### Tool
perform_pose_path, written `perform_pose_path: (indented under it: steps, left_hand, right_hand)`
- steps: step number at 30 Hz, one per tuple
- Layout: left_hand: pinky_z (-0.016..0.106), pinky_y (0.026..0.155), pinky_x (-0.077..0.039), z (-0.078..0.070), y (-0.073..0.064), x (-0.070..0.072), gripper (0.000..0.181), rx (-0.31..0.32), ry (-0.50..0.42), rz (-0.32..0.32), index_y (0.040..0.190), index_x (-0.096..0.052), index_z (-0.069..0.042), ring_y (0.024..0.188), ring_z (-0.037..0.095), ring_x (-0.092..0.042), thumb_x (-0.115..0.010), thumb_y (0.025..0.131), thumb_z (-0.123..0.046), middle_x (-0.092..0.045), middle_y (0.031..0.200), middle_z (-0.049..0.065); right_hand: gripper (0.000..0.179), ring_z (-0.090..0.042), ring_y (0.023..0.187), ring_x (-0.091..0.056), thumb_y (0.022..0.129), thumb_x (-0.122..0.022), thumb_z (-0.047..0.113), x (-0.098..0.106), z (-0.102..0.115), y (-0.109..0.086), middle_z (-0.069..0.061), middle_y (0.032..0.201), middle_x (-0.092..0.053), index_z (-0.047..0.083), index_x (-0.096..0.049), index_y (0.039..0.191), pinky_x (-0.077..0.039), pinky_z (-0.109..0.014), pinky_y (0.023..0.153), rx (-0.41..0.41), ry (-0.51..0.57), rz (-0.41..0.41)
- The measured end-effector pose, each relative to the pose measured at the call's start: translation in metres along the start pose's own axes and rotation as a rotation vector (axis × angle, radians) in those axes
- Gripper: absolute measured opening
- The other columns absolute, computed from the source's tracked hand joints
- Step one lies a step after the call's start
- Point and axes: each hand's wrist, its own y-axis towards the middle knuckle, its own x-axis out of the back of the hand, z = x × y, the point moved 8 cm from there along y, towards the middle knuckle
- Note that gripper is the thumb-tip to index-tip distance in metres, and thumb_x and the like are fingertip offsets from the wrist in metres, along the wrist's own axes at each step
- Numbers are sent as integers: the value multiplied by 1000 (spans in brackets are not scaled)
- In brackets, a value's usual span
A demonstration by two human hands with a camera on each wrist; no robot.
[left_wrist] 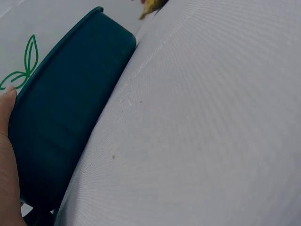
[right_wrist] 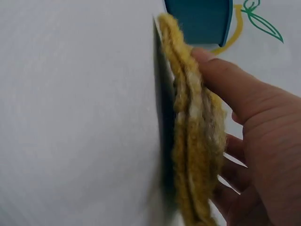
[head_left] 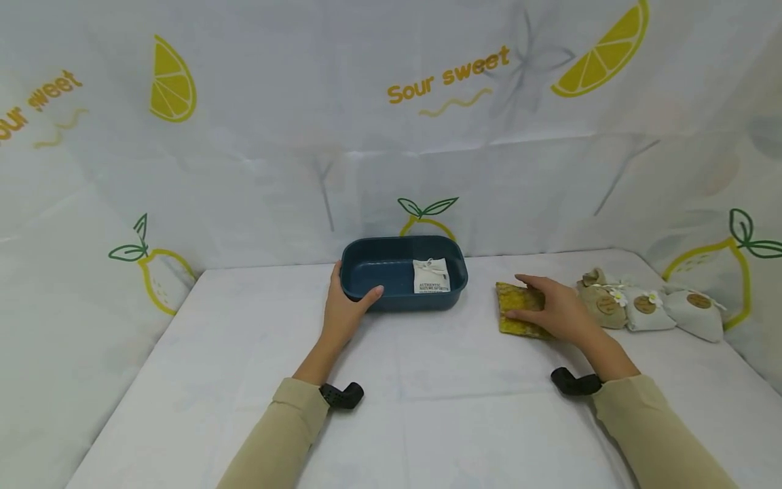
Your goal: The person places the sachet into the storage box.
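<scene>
A dark blue-green rectangular bin (head_left: 379,302) stands at the back middle of the white table. My left hand (head_left: 343,309) holds its left end, thumb at the front rim; in the left wrist view the thumb lies along the bin's side (left_wrist: 61,108). A small white drawstring pouch (head_left: 431,276) with printed lettering lies inside the bin's right half. To the right of the bin, my right hand (head_left: 559,309) grips a flat, fuzzy yellow pouch or folded cloth (head_left: 513,309). Its layered edge (right_wrist: 188,127) shows in the right wrist view, with a shadow beside it on the table.
Behind my right hand, at the table's right, sit a beige drawstring pouch (head_left: 601,302), a white pouch with a flower (head_left: 649,312) and another white pouch (head_left: 696,316). A lemon-print white curtain (head_left: 275,197) hangs along the table's back edge.
</scene>
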Motion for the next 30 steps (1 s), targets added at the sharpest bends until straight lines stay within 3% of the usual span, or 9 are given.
perform_pose_path:
  steps: [13, 22, 30]
  left_hand:
    - [58, 124, -25, 0, 0, 0, 110, -15, 11, -11, 164, -11, -15, 157, 29, -22, -77, 84, -52, -21, 170, 8]
    - [58, 125, -24, 1, 0, -2, 110, 5, 24, -7, 164, -11, -17, 157, 29, -21, -77, 84, -53, -19, 170, 7]
    - [58, 125, -24, -1, 0, 1, 110, 13, 29, -15, 164, -11, -18, 157, 29, -21, -77, 84, -53, -19, 170, 7]
  right_hand:
    - [99, -50, 141, -39, 81, -83, 50, -15, -12, -3, -25, 157, -41, 8, -35, 157, -34, -70, 109, -7, 133, 57]
    - [87, -51, 142, -37, 83, -81, 47, -17, -28, -7, -26, 156, -42, 11, -44, 153, -32, -69, 110, -24, 195, 7]
    - [88, -54, 145, -31, 81, -83, 48, -29, -13, -4, -28, 160, -34, 16, -43, 152, -30, -73, 111, 38, 176, 110]
